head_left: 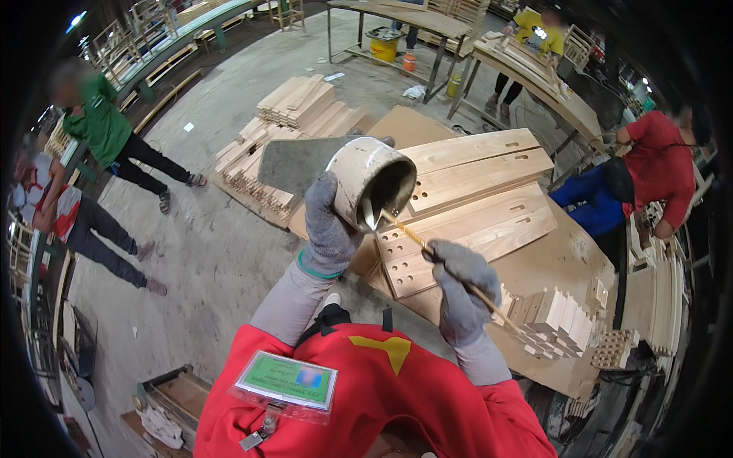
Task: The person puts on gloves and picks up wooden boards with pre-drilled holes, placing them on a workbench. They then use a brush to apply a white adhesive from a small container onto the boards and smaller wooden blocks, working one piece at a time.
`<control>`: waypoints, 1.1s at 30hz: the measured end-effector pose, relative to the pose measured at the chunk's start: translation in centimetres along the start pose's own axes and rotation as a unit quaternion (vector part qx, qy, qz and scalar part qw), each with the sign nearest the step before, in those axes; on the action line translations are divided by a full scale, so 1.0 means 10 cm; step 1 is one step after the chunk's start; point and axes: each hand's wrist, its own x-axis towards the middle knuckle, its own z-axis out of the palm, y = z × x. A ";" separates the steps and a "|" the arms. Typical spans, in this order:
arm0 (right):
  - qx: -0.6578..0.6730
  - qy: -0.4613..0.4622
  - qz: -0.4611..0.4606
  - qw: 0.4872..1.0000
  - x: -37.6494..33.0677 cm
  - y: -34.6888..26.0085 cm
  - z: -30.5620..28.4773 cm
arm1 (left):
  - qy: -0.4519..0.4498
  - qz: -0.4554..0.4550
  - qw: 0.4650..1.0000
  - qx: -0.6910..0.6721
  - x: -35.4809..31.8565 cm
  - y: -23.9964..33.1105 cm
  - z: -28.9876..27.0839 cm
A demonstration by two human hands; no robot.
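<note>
Left hand: the left hand (pixel 330 229) wears a grey glove. Its fingers are wrapped tight around the side of a pot.
Pot: the round pot (pixel 372 181) is pale and smeared. It is tipped over so its dark mouth faces down and to the right. It is held up in the air, above the near left corner of the workbench.
Right hand: the right hand (pixel 460 290) also wears a grey glove. Its fingers are closed around a thin stick.
Stick: the thin wooden stick (pixel 412 237) is long and yellow. Its far tip pokes into the mouth of the pot. Its back end sticks out past the hand, down to the right.
Boards: four flat wooden boards (pixel 477 206) lie side by side on the workbench, under the pot and stick. They have small holes and slots cut in them.
Workbench: the brown workbench (pixel 565 263) holds the boards. Its bare top shows near the right edge.
Small blocks: little wooden blocks (pixel 553 317) stand together near the right front corner of the workbench.
Floor pile: a stack of wooden pieces (pixel 286 126) sits on the grey floor, past the left edge of the workbench.
Other people: a person in a green top (pixel 103 126) stands far left. A person in a red top (pixel 664 164) bends over at the right.
</note>
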 end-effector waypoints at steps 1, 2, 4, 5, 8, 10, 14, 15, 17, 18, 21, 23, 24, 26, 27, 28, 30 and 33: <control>0.000 0.049 0.034 0.998 0.05 0.05 0.10 | -0.019 -0.009 1.000 -0.010 0.05 0.04 0.00; 0.013 0.063 0.062 0.996 0.06 0.14 0.19 | -0.039 -0.013 0.999 0.028 0.10 0.09 0.02; 0.049 0.072 0.045 0.995 0.09 0.14 0.32 | -0.036 -0.020 0.999 -0.001 0.21 0.11 -0.08; 0.069 0.075 0.037 0.994 0.11 0.16 0.39 | -0.033 -0.022 0.999 -0.014 0.26 0.14 -0.15; 0.023 0.119 0.041 0.992 0.20 0.30 0.48 | -0.038 -0.045 0.998 -0.027 0.36 0.17 -0.31; -0.009 0.127 0.052 0.991 0.25 0.40 0.59 | -0.046 -0.053 0.997 -0.027 0.43 0.16 -0.39; -0.042 0.113 0.141 0.983 0.27 0.39 0.76 | -0.051 -0.058 0.996 -0.055 0.57 0.09 -0.57; -0.020 0.125 0.125 0.984 0.28 0.42 0.81 | -0.049 -0.059 0.995 -0.070 0.60 0.05 -0.63; 0.018 0.151 0.093 0.984 0.30 0.48 0.85 | -0.046 -0.052 0.995 -0.073 0.66 -0.03 -0.75; -0.042 0.146 0.106 0.983 0.32 0.51 0.84 | -0.043 -0.048 0.995 -0.075 0.69 -0.07 -0.81; -0.273 0.082 0.118 0.951 0.51 0.65 0.57 | 0.011 -0.098 0.993 -0.069 0.66 -0.13 -1.08; -0.163 0.176 0.310 0.920 0.79 0.76 0.47 | -0.003 -0.054 0.998 -0.036 0.59 -0.14 -1.30; -0.171 0.140 0.313 0.924 0.81 0.88 0.29 | -0.010 -0.026 0.999 -0.020 0.56 -0.13 -1.34; -0.261 0.088 0.349 0.896 0.77 1.16 0.08 | 0.091 -0.131 0.983 -0.093 0.52 -0.14 -1.54; -0.322 0.041 0.371 0.870 0.72 1.24 -0.03 | 0.104 -0.137 0.979 -0.112 0.48 -0.15 -1.62; -0.327 0.020 0.384 0.864 0.72 1.30 0.00 | 0.122 -0.137 0.975 -0.126 0.44 -0.12 -1.72; -0.336 -0.023 0.406 0.849 0.70 1.41 0.05 | 0.130 -0.128 0.979 -0.089 0.37 -0.10 -1.88; -0.342 -0.042 0.394 0.852 0.58 1.61 -0.02 | 0.122 -0.121 0.985 -0.029 0.26 -0.10 -1.97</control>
